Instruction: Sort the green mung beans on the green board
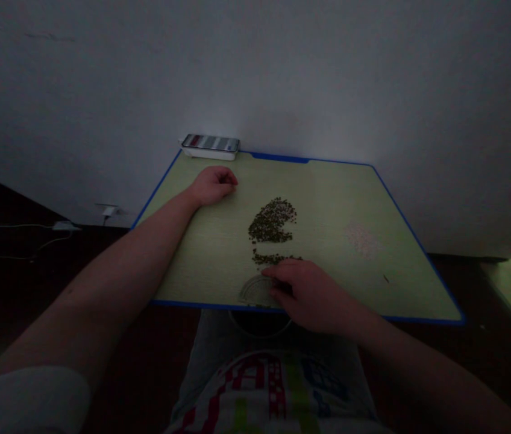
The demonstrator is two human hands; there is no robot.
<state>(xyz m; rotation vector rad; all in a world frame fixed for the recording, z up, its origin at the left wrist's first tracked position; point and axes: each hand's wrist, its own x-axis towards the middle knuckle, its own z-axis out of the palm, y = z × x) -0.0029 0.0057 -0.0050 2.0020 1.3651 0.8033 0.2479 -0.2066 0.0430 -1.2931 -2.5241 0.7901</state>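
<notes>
My right hand (pixel 303 290) is at the near edge of the board, its thumb and index finger closed on the right end of a clear protractor (pixel 253 290). The protractor lies almost flat, and a few beans show by its near side. Just beyond it runs a thin row of small dark green beans (pixel 267 259). A larger heap of the same beans (pixel 273 220), with paler bits among them, sits farther back. My left hand (pixel 214 184) rests on the board at the left, its fingers curled and nothing visible in them.
A blue-edged, pale green board (pixel 328 187) stands against the wall. A flat white box (pixel 210 147) lies at its back left corner. Pale grains (pixel 363 240) and a small dark sliver (pixel 386 279) are to the right. Below the near edge, a bowl (pixel 260 325) sits by my lap.
</notes>
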